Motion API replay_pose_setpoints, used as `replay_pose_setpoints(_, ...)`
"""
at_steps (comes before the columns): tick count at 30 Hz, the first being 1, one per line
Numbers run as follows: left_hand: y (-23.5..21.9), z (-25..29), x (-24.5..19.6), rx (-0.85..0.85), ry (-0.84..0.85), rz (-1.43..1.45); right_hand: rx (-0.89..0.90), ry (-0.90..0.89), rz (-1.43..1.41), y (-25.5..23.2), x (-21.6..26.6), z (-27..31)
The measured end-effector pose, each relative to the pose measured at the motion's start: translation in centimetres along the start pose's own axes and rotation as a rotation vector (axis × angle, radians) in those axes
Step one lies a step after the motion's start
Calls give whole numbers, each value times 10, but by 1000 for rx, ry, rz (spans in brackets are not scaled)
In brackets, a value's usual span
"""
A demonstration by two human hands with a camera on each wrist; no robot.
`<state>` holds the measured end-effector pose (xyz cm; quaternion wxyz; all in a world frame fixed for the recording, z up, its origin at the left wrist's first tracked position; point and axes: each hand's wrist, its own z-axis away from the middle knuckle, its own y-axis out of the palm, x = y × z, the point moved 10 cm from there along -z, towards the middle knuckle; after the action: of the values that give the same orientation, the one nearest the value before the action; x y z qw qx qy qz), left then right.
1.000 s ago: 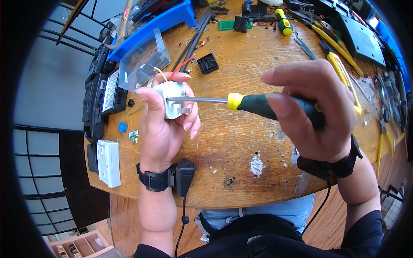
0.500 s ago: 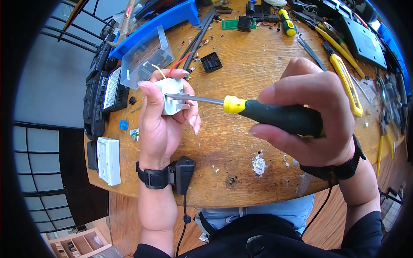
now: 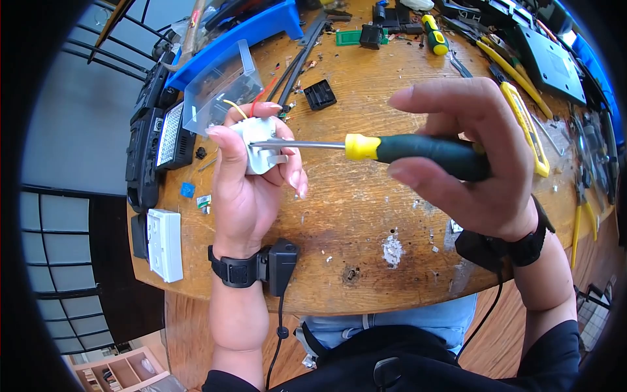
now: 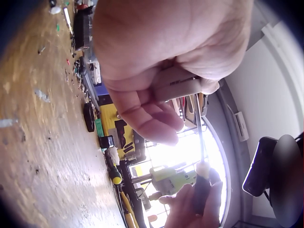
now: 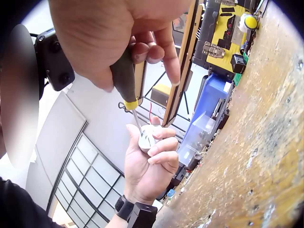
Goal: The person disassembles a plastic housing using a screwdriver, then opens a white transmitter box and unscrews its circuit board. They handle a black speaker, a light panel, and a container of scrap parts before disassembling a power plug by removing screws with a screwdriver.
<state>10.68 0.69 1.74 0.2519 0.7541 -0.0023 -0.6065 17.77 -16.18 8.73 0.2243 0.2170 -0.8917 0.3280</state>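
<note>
A small white part (image 3: 262,132) with a yellow and a red wire is held up between the thumb and fingers of my left hand (image 3: 245,196). Its metal tab points right. A screwdriver (image 3: 418,151) with a dark green and yellow handle lies level, its shaft tip against the part's face. Around the handle's end curls my right hand (image 3: 480,163), thumb and index finger standing off the grip. In the right wrist view the handle (image 5: 124,78) sits in the palm and its shaft meets the white part (image 5: 146,137). The left wrist view shows the part (image 4: 178,88) from behind.
A black square piece (image 3: 320,95), a clear bin (image 3: 219,91) and a blue tray (image 3: 238,42) are past the left hand. White sockets (image 3: 164,245) lie at the left edge. Another screwdriver (image 3: 435,36), a yellow cutter (image 3: 524,127) and pliers (image 3: 580,202) lie to the right.
The right hand's thumb and fingers have shifted round the handle and now stand wider apart than half a second ago. The screwdriver has swung to nearly level; the left hand keeps its hold.
</note>
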Motion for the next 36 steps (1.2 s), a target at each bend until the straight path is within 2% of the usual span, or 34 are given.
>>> replay_pose_setpoints(2,-1,0,-2,-39,13,-12,-16,-1,-78,-1,0,-1)
replay_pose_setpoints(4,-2,0,-2,-64,4,-37,45,152,-117,4,-16,1)
replay_pose_setpoints(10,-8,0,-7,-164,65,-53,105,241,-49,11,-35,2)
replay_pose_setpoints(11,-14,-1,-6,-164,69,-47,91,182,-45,6,-37,0)
replay_pose_setpoints(13,-15,-4,-8,-23,94,189,9,336,-189,-6,-57,3)
replay_pose_setpoints(15,-11,-5,-10,13,81,277,-154,365,-242,-19,-72,4)
replay_pose_setpoints(17,1,-2,-14,54,72,369,-116,488,-79,-19,-92,11)
replay_pose_setpoints(19,14,2,-7,-6,-33,382,-40,514,196,-20,-93,12)
replay_pose_setpoints(20,18,3,-4,68,-35,398,-23,534,211,-20,-91,11)
replay_pose_setpoints(25,35,10,1,188,-34,327,22,558,339,-23,-96,10)
replay_pose_setpoints(27,46,14,3,266,-55,182,20,523,318,-21,-102,11)
replay_pose_setpoints(28,50,15,4,304,-72,221,27,506,328,-19,-104,11)
replay_pose_setpoints(31,52,18,8,269,-65,149,108,617,330,-11,-118,19)
replay_pose_setpoints(32,55,20,8,292,-103,144,150,603,366,-9,-116,19)
replay_pose_setpoints(36,57,20,11,301,-89,134,300,578,592,1,-111,17)
